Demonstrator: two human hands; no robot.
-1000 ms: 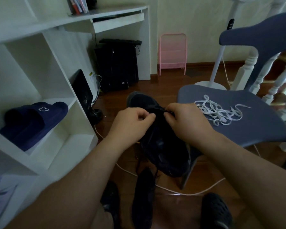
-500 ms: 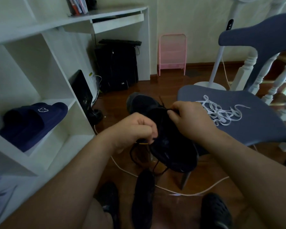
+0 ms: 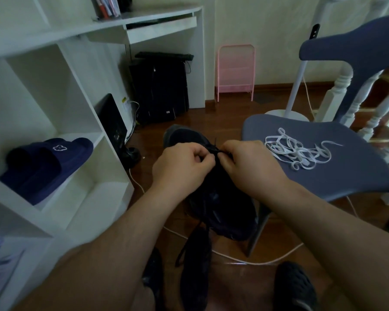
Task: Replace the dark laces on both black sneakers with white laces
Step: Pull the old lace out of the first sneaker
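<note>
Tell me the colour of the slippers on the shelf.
Navy blue slippers, with a small white emblem; head view.

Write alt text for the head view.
Both hands, left and right, pinch the dark lace on a black sneaker held above the floor. White laces lie tangled on a blue chair to the right.

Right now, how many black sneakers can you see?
2: one black sneaker held up, both hands pinching at its dark lace; the other sneaker lies on the floor below. Neither shows completely.

Home room: white desk (image 3: 162, 16), slippers (image 3: 45, 167) on shelf
</note>
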